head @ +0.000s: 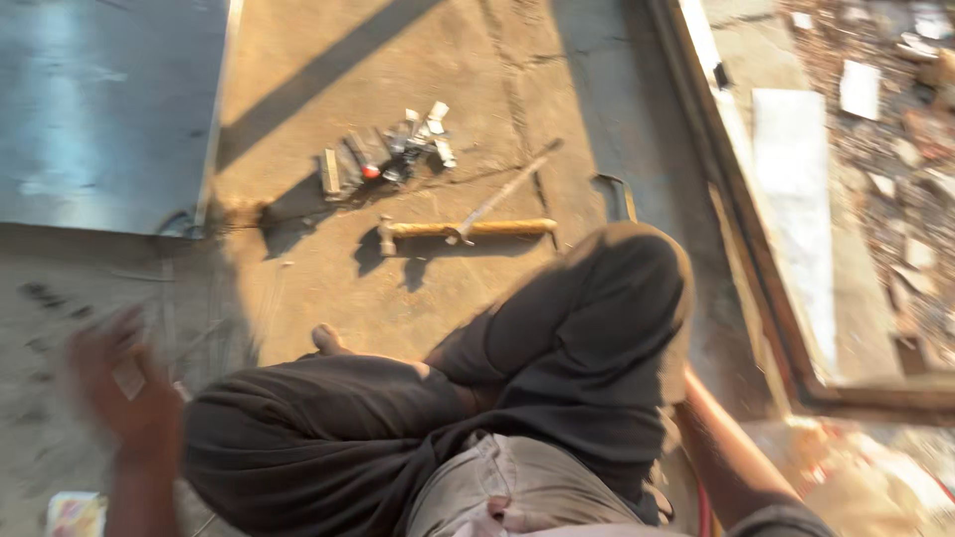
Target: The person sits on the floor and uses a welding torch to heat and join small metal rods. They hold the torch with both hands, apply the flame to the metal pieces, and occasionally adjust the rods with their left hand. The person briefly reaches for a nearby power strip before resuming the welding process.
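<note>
I sit cross-legged on a dusty concrete floor, my dark trousers (517, 388) filling the lower middle. My left hand (119, 383) is raised at the lower left, blurred, with a small pale flat piece against its palm; how it is held is unclear. Of my right side only the forearm (726, 457) shows at the lower right; the hand is out of frame. Ahead of my knees lies a hammer with a yellow wooden handle (468, 230), a thin metal rod (502, 191) across it.
A heap of small metal parts with a red bit (383, 157) lies beyond the hammer. A large grey metal sheet (99, 109) covers the upper left. A metal frame edge (756, 229) runs down the right, rubble (895, 129) beyond it. A flat bar (617, 194) lies near my knee.
</note>
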